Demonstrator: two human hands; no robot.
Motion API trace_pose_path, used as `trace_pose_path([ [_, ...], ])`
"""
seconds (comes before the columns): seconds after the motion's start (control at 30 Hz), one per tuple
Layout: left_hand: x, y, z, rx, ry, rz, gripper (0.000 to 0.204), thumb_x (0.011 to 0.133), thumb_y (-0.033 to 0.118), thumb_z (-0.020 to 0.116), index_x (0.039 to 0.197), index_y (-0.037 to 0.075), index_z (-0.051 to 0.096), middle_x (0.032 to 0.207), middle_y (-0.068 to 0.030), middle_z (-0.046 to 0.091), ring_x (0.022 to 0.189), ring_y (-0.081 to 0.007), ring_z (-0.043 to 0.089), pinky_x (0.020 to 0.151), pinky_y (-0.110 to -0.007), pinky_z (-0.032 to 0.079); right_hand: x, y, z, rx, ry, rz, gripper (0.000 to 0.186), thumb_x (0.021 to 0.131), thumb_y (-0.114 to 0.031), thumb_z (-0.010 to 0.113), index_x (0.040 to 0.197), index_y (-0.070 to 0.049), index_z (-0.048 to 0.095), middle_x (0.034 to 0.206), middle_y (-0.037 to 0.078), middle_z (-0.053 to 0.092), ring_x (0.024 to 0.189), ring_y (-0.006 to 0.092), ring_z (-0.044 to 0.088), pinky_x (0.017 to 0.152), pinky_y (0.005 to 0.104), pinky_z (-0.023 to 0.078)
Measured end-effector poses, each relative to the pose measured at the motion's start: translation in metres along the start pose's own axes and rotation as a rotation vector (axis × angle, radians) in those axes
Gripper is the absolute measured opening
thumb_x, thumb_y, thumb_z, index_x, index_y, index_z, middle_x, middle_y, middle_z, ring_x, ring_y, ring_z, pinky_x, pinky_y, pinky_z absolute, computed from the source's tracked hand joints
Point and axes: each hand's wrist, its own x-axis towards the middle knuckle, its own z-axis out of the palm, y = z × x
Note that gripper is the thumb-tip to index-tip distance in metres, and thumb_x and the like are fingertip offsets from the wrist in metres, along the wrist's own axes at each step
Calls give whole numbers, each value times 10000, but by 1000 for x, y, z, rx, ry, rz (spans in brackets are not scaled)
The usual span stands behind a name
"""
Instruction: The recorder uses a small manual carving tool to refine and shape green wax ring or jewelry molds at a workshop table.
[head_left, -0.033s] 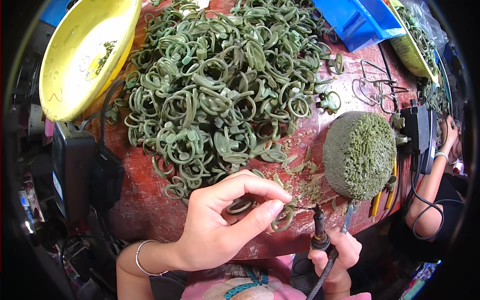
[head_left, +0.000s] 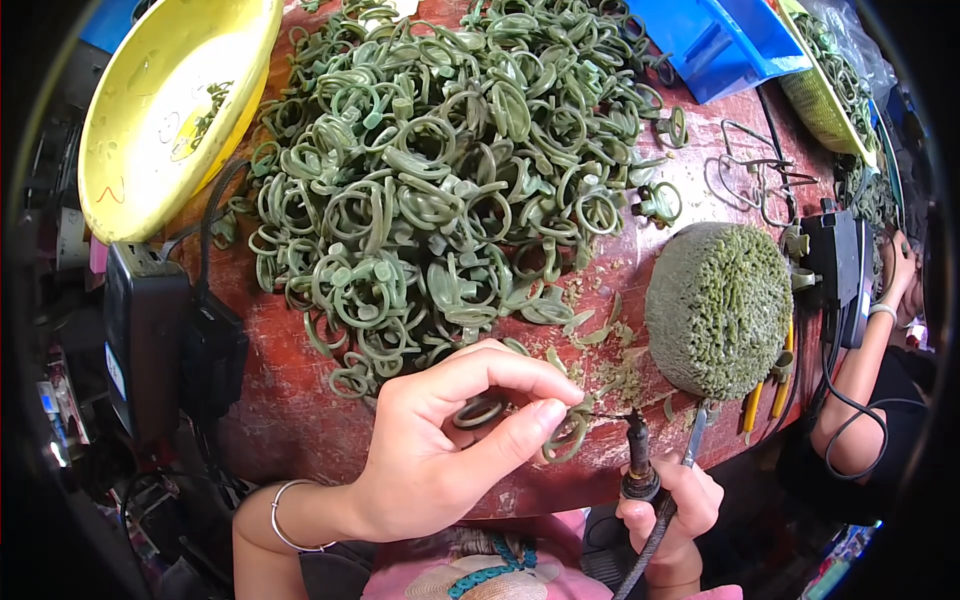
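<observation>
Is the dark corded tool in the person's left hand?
No, the dark corded tool is in the right hand, while the left hand holds a green ring.

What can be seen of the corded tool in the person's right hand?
The tool is slim and dark, with a stained, worn-looking shaft, a wider collar and a thin tip bending left toward the green ring at the left hand; whether they touch is unclear. Gripped in the right hand, it points away from the person. A grey, braided-looking cord runs down past the picture's lower edge.
</observation>
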Motion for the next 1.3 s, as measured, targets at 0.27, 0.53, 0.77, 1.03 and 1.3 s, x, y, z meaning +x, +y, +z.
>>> trace_pose_path([
  [0.27, 0, 1, 1, -7, 6, -3, 106, 830, -17, 510, 911, -51, 568, 858, -99, 547, 692, -119, 558, 612, -240, 468, 0, 1, 0, -21, -2, -21, 500, 795, -444, 578, 739, 49, 514, 524, 62, 522, 432, 134, 493, 421, 234, 376],
  [0.53, -2, 3, 2, -17, 42, -22, 91, 819, -4, 532, 890, -44, 572, 854, -93, 547, 703, -106, 550, 593, -233, 490, 7, -1, -24, -71, 50, -80, 526, 844, -488, 450, 755, 30, 479, 454, 48, 479, 373, 112, 475, 397, 216, 381],
  [0.77, -2, 5, 5, -170, 55, -36, 100, 824, 0, 544, 909, -29, 591, 854, -66, 592, 688, -83, 559, 614, -210, 477, 70, 3, -61, 24, 377, 155, 120, 792, -76, 598, 782, 32, 546, 565, 0, 449, 501, 82, 428, 473, 216, 335],
  [1.03, -8, 9, 2, -173, 52, 10, 128, 815, 14, 574, 932, -27, 608, 844, -61, 603, 663, -78, 568, 567, -200, 505, 114, 34, -59, -301, 357, 193, 114, 819, -63, 581, 884, 29, 564, 570, 36, 442, 508, 89, 373, 473, 246, 334],
  [1.3, -11, 11, 2, -353, -19, -33, 140, 831, 63, 580, 932, -34, 574, 770, -61, 586, 628, -88, 563, 529, -208, 504, 104, 31, -59, -310, 405, 228, 119, 824, -66, 574, 911, 15, 572, 636, 58, 512, 571, 87, 464, 539, 222, 392],
])
